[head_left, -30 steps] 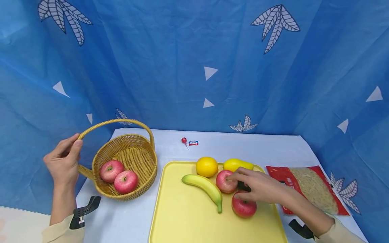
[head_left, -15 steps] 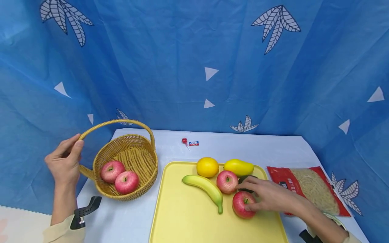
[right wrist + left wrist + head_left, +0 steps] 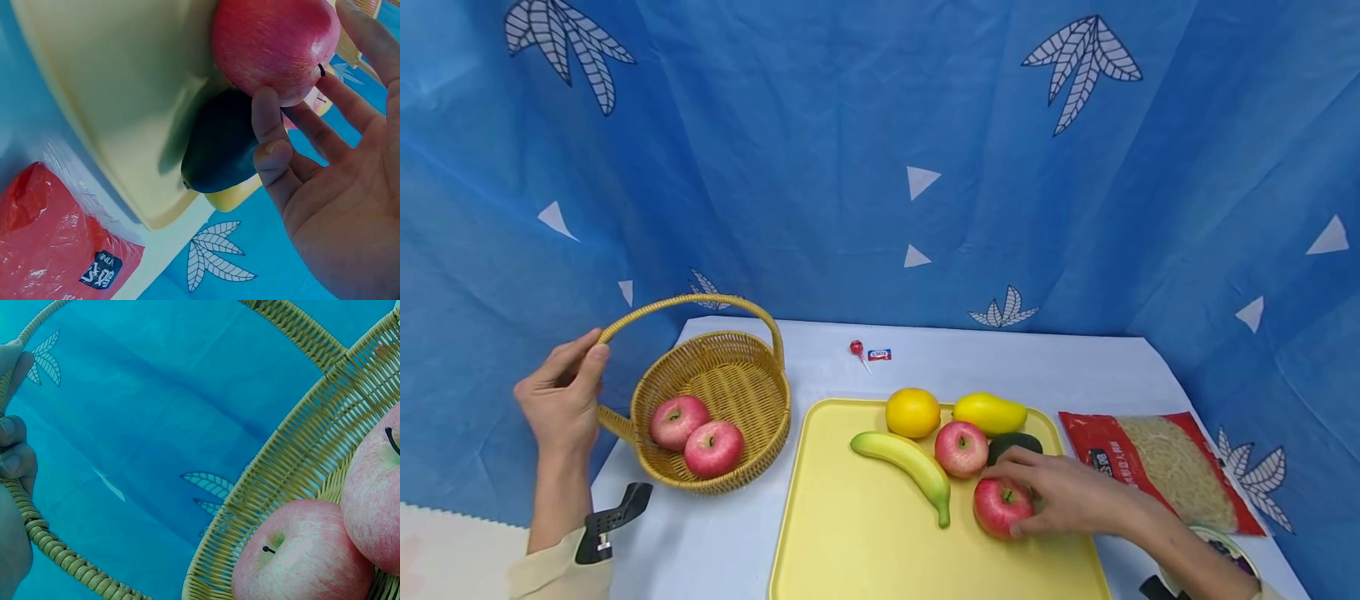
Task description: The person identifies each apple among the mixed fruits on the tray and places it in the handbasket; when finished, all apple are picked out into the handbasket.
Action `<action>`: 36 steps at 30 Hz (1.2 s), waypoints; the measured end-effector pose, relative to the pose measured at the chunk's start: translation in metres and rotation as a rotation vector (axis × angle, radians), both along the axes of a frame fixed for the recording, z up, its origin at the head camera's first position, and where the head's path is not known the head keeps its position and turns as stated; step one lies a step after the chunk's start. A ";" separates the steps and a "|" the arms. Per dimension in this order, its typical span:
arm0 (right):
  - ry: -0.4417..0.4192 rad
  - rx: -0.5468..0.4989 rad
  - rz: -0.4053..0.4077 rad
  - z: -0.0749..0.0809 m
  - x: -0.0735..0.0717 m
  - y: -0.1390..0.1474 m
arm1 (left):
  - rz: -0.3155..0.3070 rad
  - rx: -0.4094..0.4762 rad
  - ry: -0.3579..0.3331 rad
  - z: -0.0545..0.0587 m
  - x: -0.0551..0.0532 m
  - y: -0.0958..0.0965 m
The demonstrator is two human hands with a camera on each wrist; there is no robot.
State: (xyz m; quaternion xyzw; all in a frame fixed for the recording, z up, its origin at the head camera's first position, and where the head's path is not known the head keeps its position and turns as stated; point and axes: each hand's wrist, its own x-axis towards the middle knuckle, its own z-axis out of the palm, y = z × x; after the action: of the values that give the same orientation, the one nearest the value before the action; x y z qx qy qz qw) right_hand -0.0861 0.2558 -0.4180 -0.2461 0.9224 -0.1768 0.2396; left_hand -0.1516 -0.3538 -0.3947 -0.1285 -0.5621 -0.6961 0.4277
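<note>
At the left, my left hand (image 3: 561, 396) grips the arched handle (image 3: 69, 559) of a round wicker basket (image 3: 756, 358). Two pink-red apples (image 3: 713, 448) lie together inside it. On the yellow tray (image 3: 865, 542), my right hand (image 3: 1067, 496) has its thumb and fingers around the sides of a red apple (image 3: 275, 47). Beside these fingers lies a dark green avocado (image 3: 222, 147). Another apple (image 3: 961, 450) is just left of the held one, with a banana (image 3: 910, 467) farther left. A lemon (image 3: 912, 412) and a yellow mango (image 3: 990, 413) sit along the tray's back.
Right of the tray lies a red bag with a clear window (image 3: 1165, 467). A bowl (image 3: 1225, 550) is partly hidden by the right forearm. Behind the tray are a red lollipop (image 3: 857, 348) and a small wrapped candy (image 3: 879, 354). A blue curtain (image 3: 790, 208) closes off the back.
My right hand has shifted right and toward me, from over the two tray apples to around the nearer one, uncovering the avocado. My left hand keeps its hold on the handle.
</note>
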 end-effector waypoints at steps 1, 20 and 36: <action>-0.005 -0.003 -0.001 -0.001 0.000 0.000 | -0.001 -0.001 -0.001 0.000 0.000 0.000; -0.099 0.019 -0.034 -0.015 0.001 -0.005 | 0.005 -0.025 -0.008 0.001 0.001 0.002; -0.047 0.033 -0.032 -0.017 0.000 -0.005 | 0.009 -0.026 -0.013 0.000 0.003 0.000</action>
State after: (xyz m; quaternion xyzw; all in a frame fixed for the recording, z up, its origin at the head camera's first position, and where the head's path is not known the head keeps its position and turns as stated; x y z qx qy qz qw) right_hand -0.0863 0.2504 -0.4352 -0.2233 0.9230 -0.1712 0.2623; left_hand -0.1489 -0.3535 -0.3946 -0.1271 -0.5745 -0.6876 0.4254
